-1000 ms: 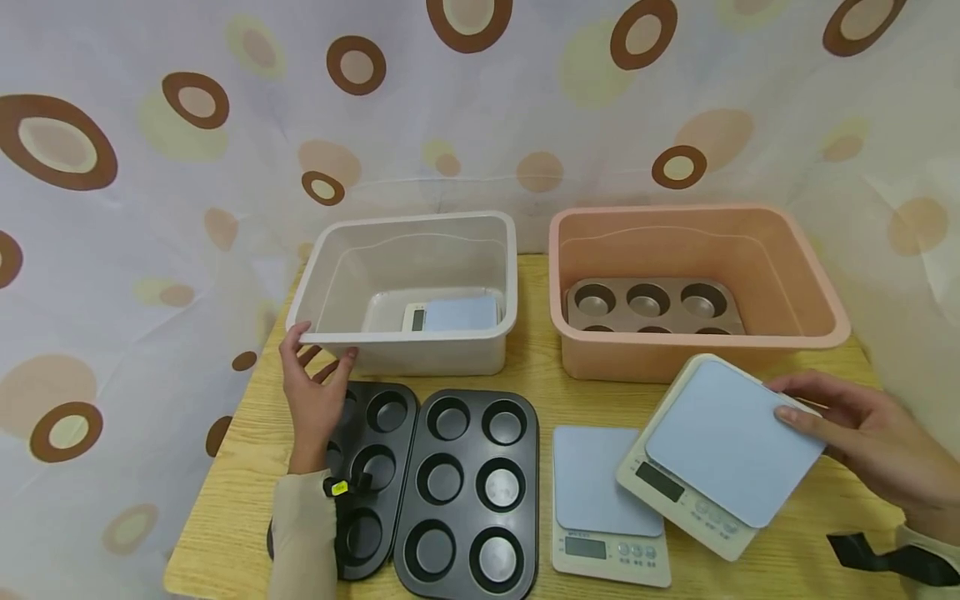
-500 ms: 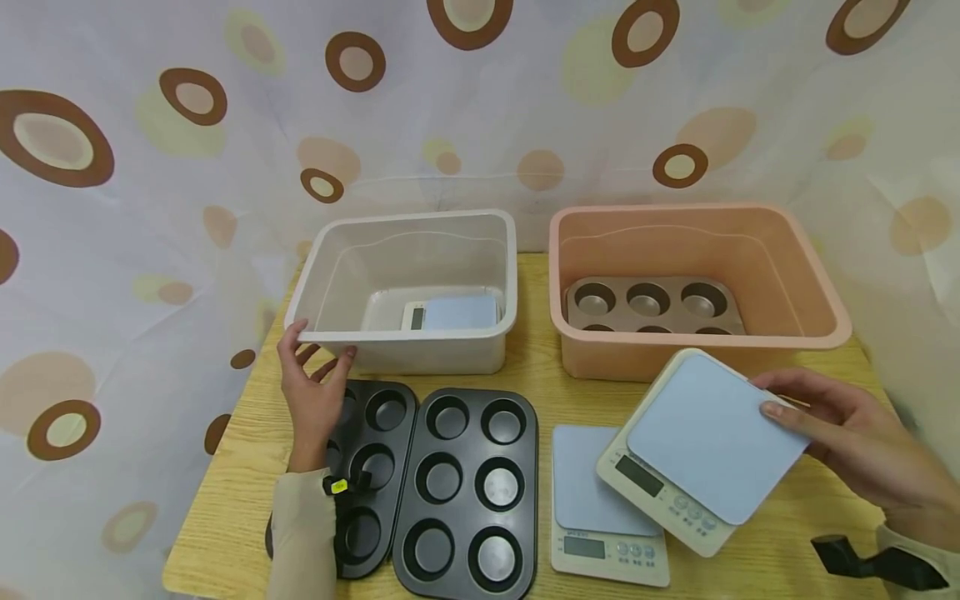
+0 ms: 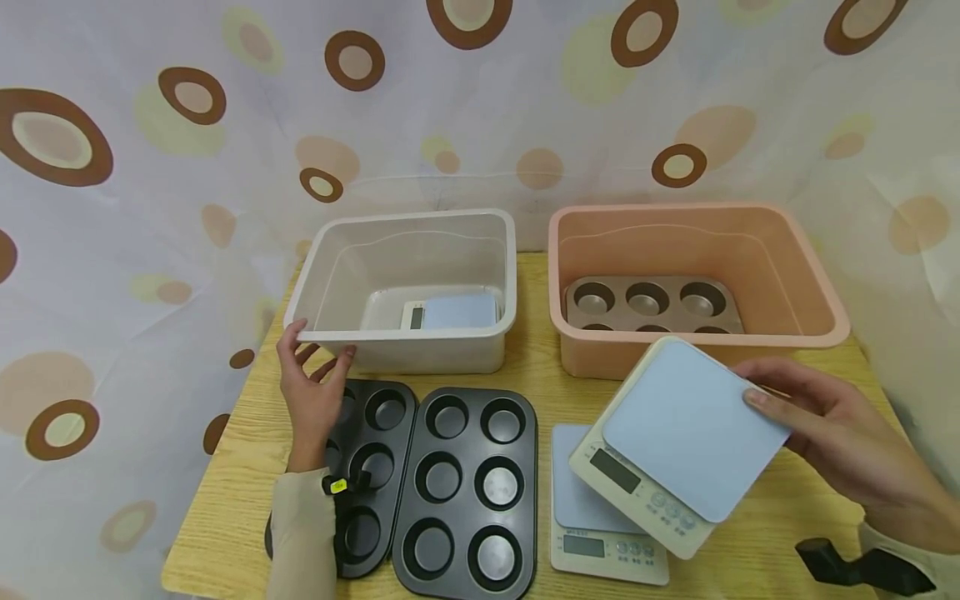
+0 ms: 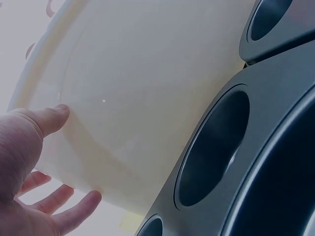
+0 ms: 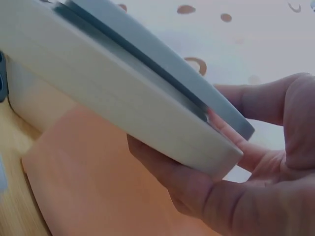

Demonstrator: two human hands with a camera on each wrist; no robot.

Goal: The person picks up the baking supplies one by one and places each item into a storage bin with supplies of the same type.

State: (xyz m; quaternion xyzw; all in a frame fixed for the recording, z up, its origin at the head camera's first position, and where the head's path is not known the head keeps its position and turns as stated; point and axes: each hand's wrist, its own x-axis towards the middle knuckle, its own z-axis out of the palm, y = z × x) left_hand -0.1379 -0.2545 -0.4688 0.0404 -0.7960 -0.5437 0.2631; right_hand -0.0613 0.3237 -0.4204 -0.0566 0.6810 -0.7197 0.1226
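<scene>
My right hand grips a white kitchen scale with a pale blue platform by its far right corner. The thumb is on top and fingers are underneath. It hangs tilted above a similar scale lying on the table, partly covering it. In the right wrist view the held scale appears edge-on between thumb and fingers. My left hand holds the front left corner of a white plastic bin, thumb on its front wall. Another scale lies inside that bin.
Two dark muffin pans lie side by side in front of the white bin, the left one partly under my forearm. A peach bin at the back right contains a brownish muffin pan. All stand on a wooden table.
My right hand has carried the tilted scale leftward and slightly toward the back, so it covers more of the scale on the table. The left hand has stayed on the bin.
</scene>
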